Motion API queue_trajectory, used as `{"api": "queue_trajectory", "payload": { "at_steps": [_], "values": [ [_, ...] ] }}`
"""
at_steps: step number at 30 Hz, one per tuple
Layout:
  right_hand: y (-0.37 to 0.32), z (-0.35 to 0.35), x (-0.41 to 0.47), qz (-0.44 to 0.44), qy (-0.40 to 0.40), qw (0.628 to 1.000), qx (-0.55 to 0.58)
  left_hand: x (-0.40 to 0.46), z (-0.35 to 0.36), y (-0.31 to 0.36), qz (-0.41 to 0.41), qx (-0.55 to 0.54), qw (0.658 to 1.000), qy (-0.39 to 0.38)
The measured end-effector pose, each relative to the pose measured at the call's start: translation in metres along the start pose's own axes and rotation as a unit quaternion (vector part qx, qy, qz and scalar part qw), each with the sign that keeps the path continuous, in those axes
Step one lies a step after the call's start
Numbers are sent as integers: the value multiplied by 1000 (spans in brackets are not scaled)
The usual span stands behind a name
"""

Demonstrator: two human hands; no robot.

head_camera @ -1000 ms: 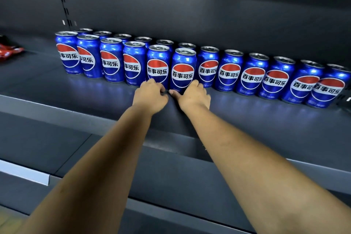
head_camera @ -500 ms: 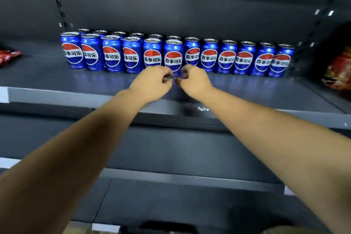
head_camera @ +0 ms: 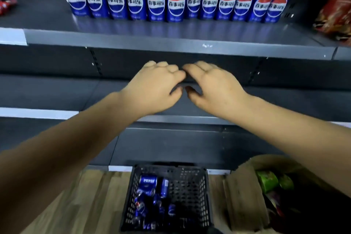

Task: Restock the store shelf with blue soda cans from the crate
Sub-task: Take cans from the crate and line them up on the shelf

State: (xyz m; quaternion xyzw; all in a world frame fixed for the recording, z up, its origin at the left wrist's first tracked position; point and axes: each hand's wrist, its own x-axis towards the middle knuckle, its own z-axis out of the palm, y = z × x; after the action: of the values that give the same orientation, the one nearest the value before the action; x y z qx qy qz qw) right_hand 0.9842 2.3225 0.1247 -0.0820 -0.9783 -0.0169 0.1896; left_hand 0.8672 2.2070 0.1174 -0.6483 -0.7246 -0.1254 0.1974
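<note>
Shelf [head_camera: 171, 42]: sitting at 12 o'clock, carrying the row of blue soda cans [head_camera: 175, 2] standing upright, touching side by side, a second row partly hidden behind on the left half.
Crate [head_camera: 206, 195]: sitting on the wood floor at 6 o'clock, still holding loose blue cans [head_camera: 148, 181] lying tumbled in its left half; count unclear.
Cardboard box [head_camera: 237, 195]: standing just right of the crate at 5 o'clock, holding green packs.
Left hand [head_camera: 153, 89]: hanging empty below the shelf edge, fingers loosely curled, gripping nothing.
Right hand [head_camera: 212, 85]: hanging empty beside it, fingers relaxed, fingertips nearly touching the left's.
Risk: arms are crossing under the shelf lip, so a knock could be jolting the front row and toppling cans like dominoes; tumbled crate cans could be slipping or denting on a hasty grab.
Change: hands are now withdrawing from the can row down toward the crate; view is tilting down, bringing crate and box in.
</note>
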Motion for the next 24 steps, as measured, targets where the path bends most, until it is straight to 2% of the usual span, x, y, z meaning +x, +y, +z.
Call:
{"api": "queue_trajectory", "payload": {
  "at_steps": [5, 14, 18, 22, 24],
  "values": [
    [-1, 47, -52, -34, -14, 999, 3, -40, 43, 23, 4, 0, 999, -46],
    [36, 128, -137, -21, -140, 990, 14, -80, 146, 64, -26, -31, 974, -223],
    [51, 171, -158, -13, -176, 984, 17, -97, 192, 75, -53, -53, 968, -240],
    [65, 230, -168, 1, -211, 976, 48, -116, 235, 77, -116, -77, 945, -295],
    [67, 259, -168, 10, -232, 970, 67, -131, 260, 72, -120, -93, 941, -303]
  ]
}}
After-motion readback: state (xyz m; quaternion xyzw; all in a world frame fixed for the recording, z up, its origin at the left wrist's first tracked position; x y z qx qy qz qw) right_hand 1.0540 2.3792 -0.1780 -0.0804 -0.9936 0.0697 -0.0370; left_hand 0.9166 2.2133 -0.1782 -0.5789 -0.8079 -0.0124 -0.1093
